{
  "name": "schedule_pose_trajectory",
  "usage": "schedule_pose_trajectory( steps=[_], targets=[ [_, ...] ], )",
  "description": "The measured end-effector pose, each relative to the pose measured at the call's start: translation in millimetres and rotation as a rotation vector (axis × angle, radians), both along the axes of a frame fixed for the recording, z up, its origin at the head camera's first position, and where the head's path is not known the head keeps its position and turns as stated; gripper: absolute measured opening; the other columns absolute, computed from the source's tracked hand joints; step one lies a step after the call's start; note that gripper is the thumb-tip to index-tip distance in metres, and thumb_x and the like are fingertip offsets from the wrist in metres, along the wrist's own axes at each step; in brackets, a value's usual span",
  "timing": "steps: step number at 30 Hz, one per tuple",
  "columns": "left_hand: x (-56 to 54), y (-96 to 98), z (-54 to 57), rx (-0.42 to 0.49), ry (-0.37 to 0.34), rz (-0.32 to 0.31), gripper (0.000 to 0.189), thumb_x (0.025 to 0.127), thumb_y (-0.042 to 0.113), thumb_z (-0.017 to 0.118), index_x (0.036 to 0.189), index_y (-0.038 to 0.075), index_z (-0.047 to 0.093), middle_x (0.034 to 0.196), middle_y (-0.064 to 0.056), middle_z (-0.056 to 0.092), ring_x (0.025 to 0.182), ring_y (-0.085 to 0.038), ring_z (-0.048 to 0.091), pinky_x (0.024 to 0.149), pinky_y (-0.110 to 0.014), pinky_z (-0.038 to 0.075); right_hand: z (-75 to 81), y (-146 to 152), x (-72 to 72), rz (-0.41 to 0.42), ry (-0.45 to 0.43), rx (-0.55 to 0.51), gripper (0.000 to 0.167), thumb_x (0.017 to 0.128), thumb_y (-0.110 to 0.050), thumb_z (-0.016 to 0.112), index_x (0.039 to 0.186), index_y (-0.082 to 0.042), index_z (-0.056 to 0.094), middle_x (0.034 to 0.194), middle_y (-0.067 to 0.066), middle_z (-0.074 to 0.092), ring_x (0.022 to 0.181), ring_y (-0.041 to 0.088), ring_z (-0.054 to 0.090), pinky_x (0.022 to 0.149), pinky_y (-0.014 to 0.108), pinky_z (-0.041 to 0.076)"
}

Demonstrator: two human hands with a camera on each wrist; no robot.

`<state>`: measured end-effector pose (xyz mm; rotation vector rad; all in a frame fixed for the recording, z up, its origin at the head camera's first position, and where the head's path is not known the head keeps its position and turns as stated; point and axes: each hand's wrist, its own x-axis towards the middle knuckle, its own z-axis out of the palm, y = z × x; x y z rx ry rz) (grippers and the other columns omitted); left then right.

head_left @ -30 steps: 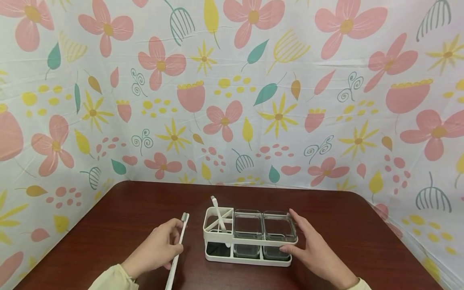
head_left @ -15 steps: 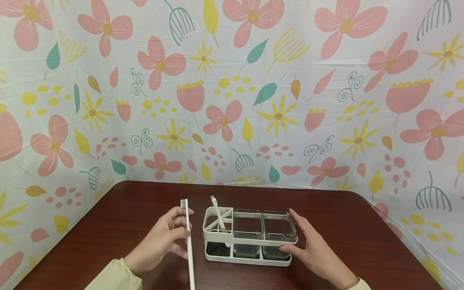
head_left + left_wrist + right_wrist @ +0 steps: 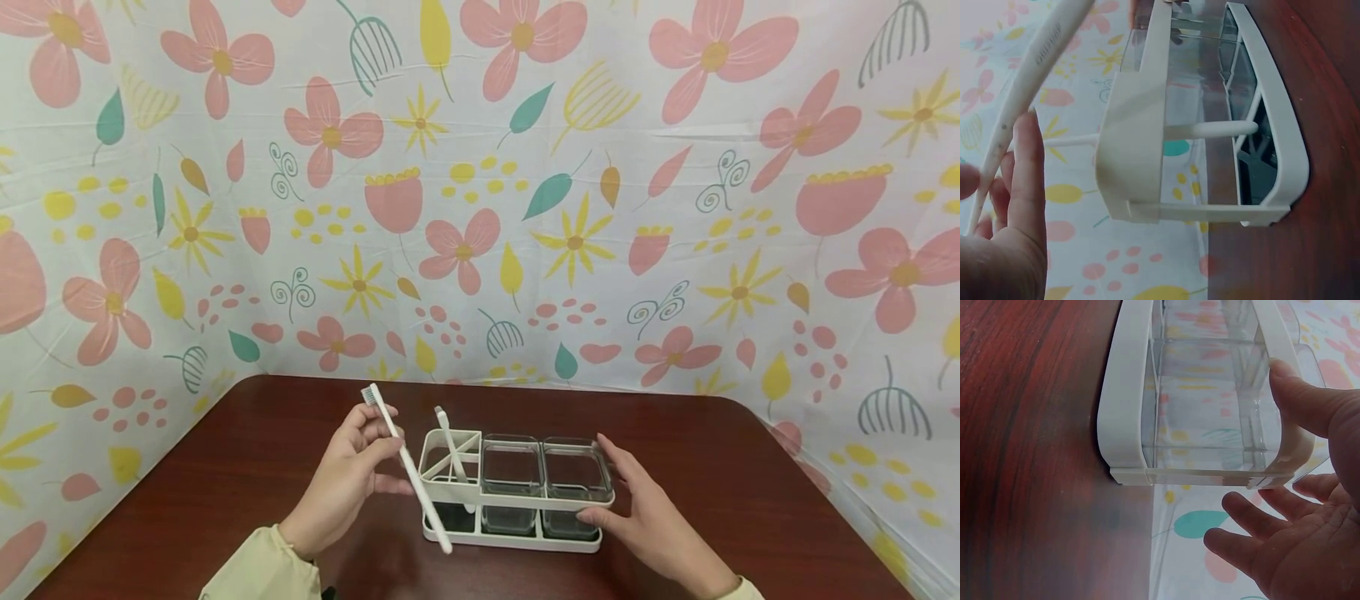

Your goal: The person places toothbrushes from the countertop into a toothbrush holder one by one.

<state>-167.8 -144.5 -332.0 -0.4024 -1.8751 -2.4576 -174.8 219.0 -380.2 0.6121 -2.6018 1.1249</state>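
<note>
Between thumb and fingers, my left hand (image 3: 341, 479) holds a white toothbrush (image 3: 413, 477), bristle end up and tilted, its lower end in front of a white toothbrush holder (image 3: 517, 500). The handle (image 3: 1029, 75) crosses the left wrist view, with faint lettering on it. A second white toothbrush (image 3: 454, 450) leans in the holder's divided left compartment. Two clear square cups (image 3: 513, 467) sit side by side in the other compartments. At the holder's right end, my right hand (image 3: 660, 525) grips the upper frame, thumb in front, fingers behind; the right wrist view shows the thumb (image 3: 1304, 403) on the rail.
The holder stands on a dark reddish-brown table (image 3: 247, 467) with rounded far corners. A white cloth (image 3: 480, 250) printed with flowers and leaves hangs behind the table and along both sides.
My left hand has risen and moved right with the toothbrush, whose lower end has swung right, in front of the holder. My right hand and the holder have stayed in place.
</note>
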Motion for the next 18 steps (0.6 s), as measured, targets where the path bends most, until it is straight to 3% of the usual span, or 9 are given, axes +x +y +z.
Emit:
schedule_pose_trajectory(
  steps=[5,11,18],
  targets=[
    [-1.3,6.6,5.3,0.036,0.057,0.081,0.030,0.096,-0.001,0.055,0.121,0.004,0.040,0.102,-0.012,0.050,0.083,-0.019,0.060,0.067,-0.050,0.058,-0.3,-0.3,-0.1,0.003,0.002,-0.007,0.095,0.078,-0.030,0.083,0.152,-0.003,0.030,0.145,0.019,0.045,0.121,0.034,0.054,0.096,0.053,0.045],
    [-2.7,9.5,9.3,0.065,0.148,0.137,0.024,0.098,0.001,0.055,0.117,0.004,0.041,0.101,-0.011,0.051,0.091,-0.018,0.057,0.075,-0.051,0.057,-0.7,-0.6,0.5,0.007,0.016,-0.012,0.094,0.078,-0.030,0.083,0.152,-0.003,0.031,0.144,0.018,0.045,0.121,0.034,0.054,0.096,0.053,0.045],
    [-4.8,12.8,9.0,0.058,0.272,0.203,0.022,0.096,-0.006,0.056,0.112,0.001,0.043,0.099,-0.007,0.057,0.085,-0.015,0.064,0.076,-0.045,0.058,-1.0,-0.6,0.8,0.001,0.009,-0.012,0.094,0.078,-0.029,0.084,0.152,-0.003,0.031,0.145,0.019,0.045,0.121,0.035,0.053,0.096,0.053,0.044]
  ],
)
